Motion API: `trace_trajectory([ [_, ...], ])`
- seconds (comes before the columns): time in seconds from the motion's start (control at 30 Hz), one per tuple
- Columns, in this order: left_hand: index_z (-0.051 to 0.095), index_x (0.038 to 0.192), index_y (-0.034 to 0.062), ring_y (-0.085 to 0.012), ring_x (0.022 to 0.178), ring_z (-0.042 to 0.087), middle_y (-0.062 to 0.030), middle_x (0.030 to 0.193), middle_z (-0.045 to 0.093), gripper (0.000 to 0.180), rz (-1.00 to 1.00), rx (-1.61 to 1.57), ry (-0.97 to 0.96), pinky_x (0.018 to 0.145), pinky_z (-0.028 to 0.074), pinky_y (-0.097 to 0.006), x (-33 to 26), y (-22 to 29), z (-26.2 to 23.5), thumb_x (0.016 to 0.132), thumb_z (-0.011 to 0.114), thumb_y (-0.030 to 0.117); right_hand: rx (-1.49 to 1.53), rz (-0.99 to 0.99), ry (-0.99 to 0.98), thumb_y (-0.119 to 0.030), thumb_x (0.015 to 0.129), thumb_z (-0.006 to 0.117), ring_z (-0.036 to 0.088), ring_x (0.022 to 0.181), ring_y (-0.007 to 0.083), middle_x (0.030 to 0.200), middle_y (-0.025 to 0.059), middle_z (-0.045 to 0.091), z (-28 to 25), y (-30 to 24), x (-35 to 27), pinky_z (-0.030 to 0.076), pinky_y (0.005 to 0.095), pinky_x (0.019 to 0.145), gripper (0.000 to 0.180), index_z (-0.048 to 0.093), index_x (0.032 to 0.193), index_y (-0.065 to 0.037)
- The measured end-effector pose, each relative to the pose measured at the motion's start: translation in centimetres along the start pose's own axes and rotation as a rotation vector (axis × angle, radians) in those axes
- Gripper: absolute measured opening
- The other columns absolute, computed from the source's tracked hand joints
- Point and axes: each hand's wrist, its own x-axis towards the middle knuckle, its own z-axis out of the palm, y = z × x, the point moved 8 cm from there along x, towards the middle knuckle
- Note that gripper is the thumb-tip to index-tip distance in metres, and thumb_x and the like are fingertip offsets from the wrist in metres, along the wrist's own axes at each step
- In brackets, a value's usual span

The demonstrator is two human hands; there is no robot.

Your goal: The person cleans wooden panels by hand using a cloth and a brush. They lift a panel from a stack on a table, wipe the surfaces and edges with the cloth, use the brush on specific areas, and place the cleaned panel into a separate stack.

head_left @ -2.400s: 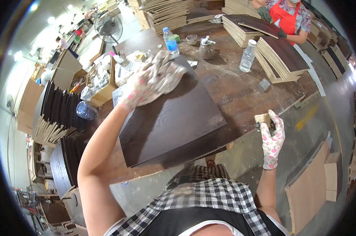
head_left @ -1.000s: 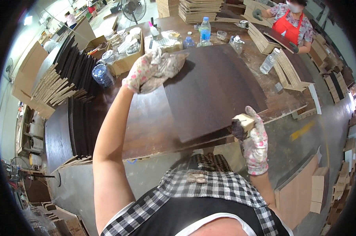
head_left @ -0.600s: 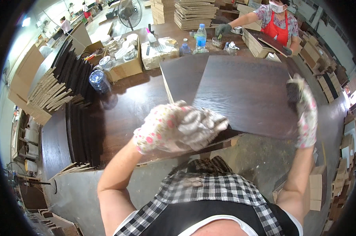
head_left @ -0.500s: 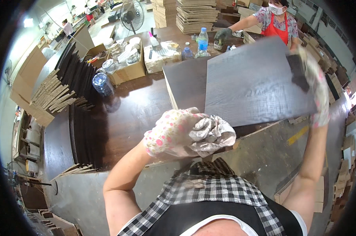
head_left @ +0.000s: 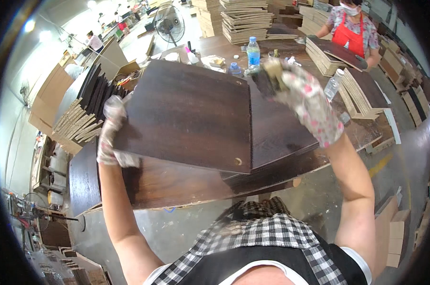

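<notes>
Nearest to the camera is the person's checked shirt with a dark apron [head_left: 267,247], and both bare forearms rise from it. The left hand [head_left: 111,137], in a flowered glove, is closed on the left edge of a dark wood panel [head_left: 191,114] and holds it lifted and tilted over the table; half a second ago this hand was lower, in the middle of the picture, with a crumpled cloth, and the panel was far to the right. Now the panel fills the centre, and a small round hole shows near its lower right corner. The right hand [head_left: 305,102], also gloved, is curled around a small block-shaped pad [head_left: 272,71] at the upper right corner of the panel; earlier it gripped the panel's right edge with the arm stretched out. Under the panel lies another dark board [head_left: 281,137] on the brown worktable [head_left: 177,183]. To the left, thin boards [head_left: 82,118] stand in a leaning stack. Farther back are a water bottle [head_left: 253,52] and a fan [head_left: 169,21], and at the far right a person in a red apron [head_left: 352,33] works beside stacked panels [head_left: 336,54].
</notes>
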Motion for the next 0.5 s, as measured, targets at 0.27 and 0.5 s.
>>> trace_trajectory([
  [0.27, 0.051, 0.138, 0.0032, -0.0105, 0.095, 0.053, -0.0073, 0.11, 0.06, 0.05, -0.21, 0.102, 0.015, 0.083, 0.047, -0.026, -4.6, -12.6, 7.7, 0.091, 0.066, 0.01, -0.292, 0.143, 0.164, -0.015, 0.093, 0.064, 0.06, 0.111, 0.013, 0.125, 0.0073, 0.065, -3.3, 2.7, -7.8, 0.052, 0.0294, 0.093, 0.042, 0.06, 0.133, -0.002],
  [0.5, 0.05, 0.142, -0.0018, -0.0085, 0.087, 0.053, -0.0034, 0.103, 0.058, 0.048, 0.051, 0.226, -0.13, 0.081, 0.047, -0.024, -3.8, -14.4, 9.9, 0.097, 0.062, 0.01, -0.734, -0.202, 0.009, -0.007, 0.078, 0.073, 0.065, 0.107, 0.0284, 0.117, 0.0144, 0.065, 6.1, -0.1, -12.1, 0.055, 0.0377, 0.09, 0.052, 0.063, 0.129, -0.006],
])
